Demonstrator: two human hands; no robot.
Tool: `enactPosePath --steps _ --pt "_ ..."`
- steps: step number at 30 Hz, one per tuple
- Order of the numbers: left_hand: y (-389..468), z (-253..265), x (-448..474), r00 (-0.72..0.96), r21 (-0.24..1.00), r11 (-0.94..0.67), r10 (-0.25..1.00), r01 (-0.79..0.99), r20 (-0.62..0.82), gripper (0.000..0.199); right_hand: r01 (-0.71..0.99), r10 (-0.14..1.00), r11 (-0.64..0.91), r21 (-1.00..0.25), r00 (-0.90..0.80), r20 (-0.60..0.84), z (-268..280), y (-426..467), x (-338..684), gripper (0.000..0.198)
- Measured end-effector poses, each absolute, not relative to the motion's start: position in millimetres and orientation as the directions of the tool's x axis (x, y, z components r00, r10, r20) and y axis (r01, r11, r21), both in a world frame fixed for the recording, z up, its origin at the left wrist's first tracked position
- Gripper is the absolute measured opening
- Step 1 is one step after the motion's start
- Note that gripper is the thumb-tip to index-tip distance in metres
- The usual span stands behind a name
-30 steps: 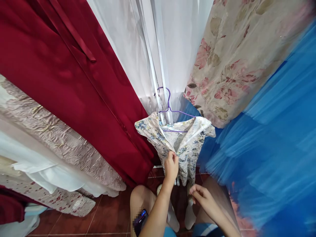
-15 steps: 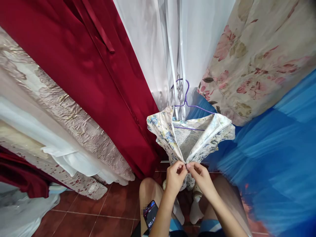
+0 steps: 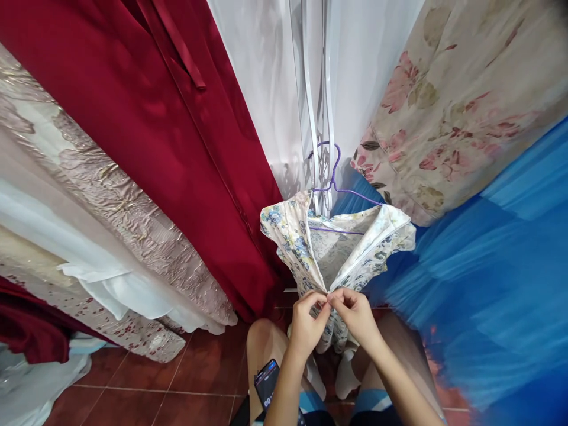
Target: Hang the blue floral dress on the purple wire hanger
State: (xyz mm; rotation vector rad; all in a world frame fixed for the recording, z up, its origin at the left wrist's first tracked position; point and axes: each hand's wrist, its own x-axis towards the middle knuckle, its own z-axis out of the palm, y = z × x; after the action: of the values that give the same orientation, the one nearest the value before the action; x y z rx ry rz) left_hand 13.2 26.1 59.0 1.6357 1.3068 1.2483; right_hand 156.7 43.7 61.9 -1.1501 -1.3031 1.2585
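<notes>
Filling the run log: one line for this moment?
left hand: pinching blouse front | right hand: pinching same spot | blouse on hanger

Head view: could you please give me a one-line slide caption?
Left hand and right hand pinch the front of a small floral dress on a purple hanger.

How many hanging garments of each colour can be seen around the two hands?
Dark red: 1, the dark red dress
White: 1, the white sheer dress
Pink-floral cream: 1, the rose-print dress
Blue: 1, the blue tulle dress
Blue-floral white: 1, the small floral dress on a purple hanger, pinched by left hand and right hand
Total: 5
</notes>
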Motion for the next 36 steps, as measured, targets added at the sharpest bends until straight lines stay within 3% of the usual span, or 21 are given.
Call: enactPosePath --steps 1,4,7,13,19,26,36 --pt "27.5 59.4 12.3 0.024 0.91 -0.28 0.958 0.306 0.287 0.005 -0.003 0.997 0.026 -1.0 -0.078 0.026 60.6 42.5 156.0 0.034" --pt "32.2 58.9 13.6 0.024 0.903 -0.289 0.955 0.318 0.297 0.023 -0.06 0.998 0.009 -0.998 -0.055 0.012 58.1 38.9 154.8 0.035" --pt "35.2 56.7 20.7 0.062 0.881 -0.269 0.962 0.388 0.267 0.008 -0.083 0.994 -0.033 -0.996 -0.104 -0.024 58.0 35.2 155.4 0.04" --pt "29.8 46.7 42.8 -0.014 0.852 -0.297 0.942 0.432 0.336 0.014 -0.098 0.966 -0.147 -0.984 -0.229 -0.122 71.7 36.9 161.5 0.046" --pt "22.2 38.5 63.7 0.015 0.775 -0.312 0.931 0.55 0.365 0.013 -0.06 0.987 0.008 -0.998 -0.16 0.017 134.0 84.3 166.1 0.038" --pt "28.1 51.0 69.7 0.109 0.704 -0.343 0.928 0.622 0.356 0.019 -0.162 0.976 0.151 -0.975 -0.131 0.173 210.7 140.9 157.3 0.036" --pt "13.1 30.4 47.1 0.154 0.696 -0.308 0.949 0.649 0.276 0.015 -0.203 0.962 0.197 -0.959 -0.149 0.229 231.3 150.2 174.5 0.035"
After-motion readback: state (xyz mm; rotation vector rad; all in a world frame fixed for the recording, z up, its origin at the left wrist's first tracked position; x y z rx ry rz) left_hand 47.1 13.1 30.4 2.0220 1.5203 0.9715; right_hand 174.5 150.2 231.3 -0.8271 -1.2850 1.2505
